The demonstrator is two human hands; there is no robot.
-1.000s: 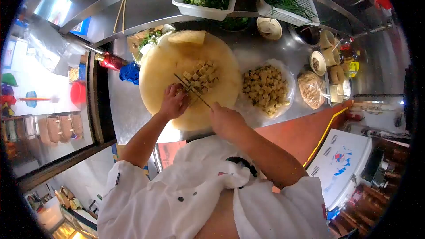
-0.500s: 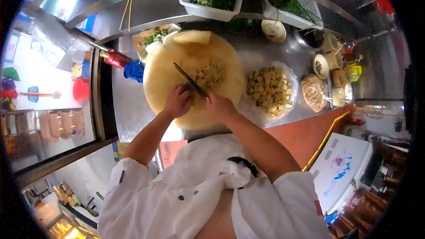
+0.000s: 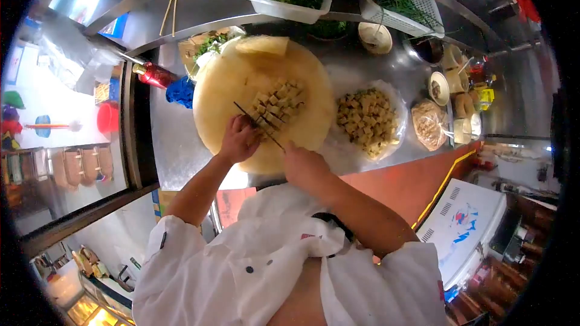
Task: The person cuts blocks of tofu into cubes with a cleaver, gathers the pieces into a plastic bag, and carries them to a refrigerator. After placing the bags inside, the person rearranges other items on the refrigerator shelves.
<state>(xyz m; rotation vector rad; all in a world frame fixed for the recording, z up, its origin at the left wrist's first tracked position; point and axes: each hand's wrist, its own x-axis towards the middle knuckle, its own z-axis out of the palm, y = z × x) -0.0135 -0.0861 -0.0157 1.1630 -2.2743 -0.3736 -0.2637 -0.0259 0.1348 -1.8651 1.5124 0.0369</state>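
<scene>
On a round, pale chopping board lies a cluster of pale food cubes, some with dark edges. My right hand is closed around the handle of a knife, whose thin blade slants up to the left across the near side of the cubes. My left hand has its fingers curled down against the near side of the blade, pressing on pale food pieces mostly hidden beneath them. Right of the board, a clear plastic bag holds many similar cubes.
White baskets of greens stand on the shelf above. Farther right are a bag of light-brown food, a small bowl and several containers. A red bottle and blue cloth-like bundle lie left of the board.
The knife blade now stands more edge-on, and my right hand has shifted slightly down. The cubes beyond the blade look more spread and distinct. My left hand stays almost in place.
</scene>
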